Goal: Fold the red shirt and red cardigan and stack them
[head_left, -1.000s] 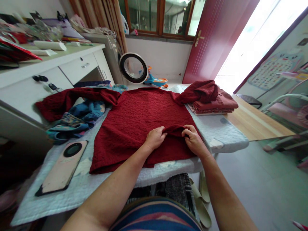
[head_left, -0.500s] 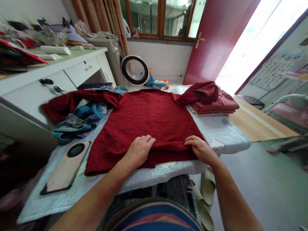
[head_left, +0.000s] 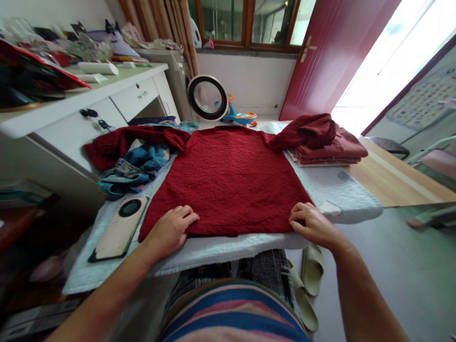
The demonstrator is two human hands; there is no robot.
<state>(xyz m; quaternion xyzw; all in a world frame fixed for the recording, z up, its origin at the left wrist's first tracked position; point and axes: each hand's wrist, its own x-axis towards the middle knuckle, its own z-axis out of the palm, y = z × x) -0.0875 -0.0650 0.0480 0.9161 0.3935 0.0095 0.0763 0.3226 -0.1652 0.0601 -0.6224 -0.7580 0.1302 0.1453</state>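
Along the near edge of the table (head_left: 342, 192), the shirt (head_left: 231, 180) lay spread before us, collar end away and hem (head_left: 231, 232) toward our body. We had both hands down on it, well apart. Our right hand (head_left: 309, 221) seemed to pinch cloth near the hem's right corner, thumb low and fingers bent over; our left hand (head_left: 173, 230) rested toward the left part of the hem with its fingers curled, though we could not tell whether it gripped the cloth or merely pressed it. To do this smoothing well, we judged, both hands should pull evenly and lightly, so that the hem lay straight without dragging the shirt askew. The left corner, out beyond our left hand, seemed to want most care, being just beside the phone (head_left: 116, 232). One sleeve (head_left: 137, 137) trailed over the blue clothes (head_left: 142, 164) and the other sleeve (head_left: 309, 130) lay bunched on the folded pile (head_left: 342, 152); a hard tug might have shifted either. Our forearms (head_left: 359, 294) slanted out wide from the body, backs of both hands facing up.
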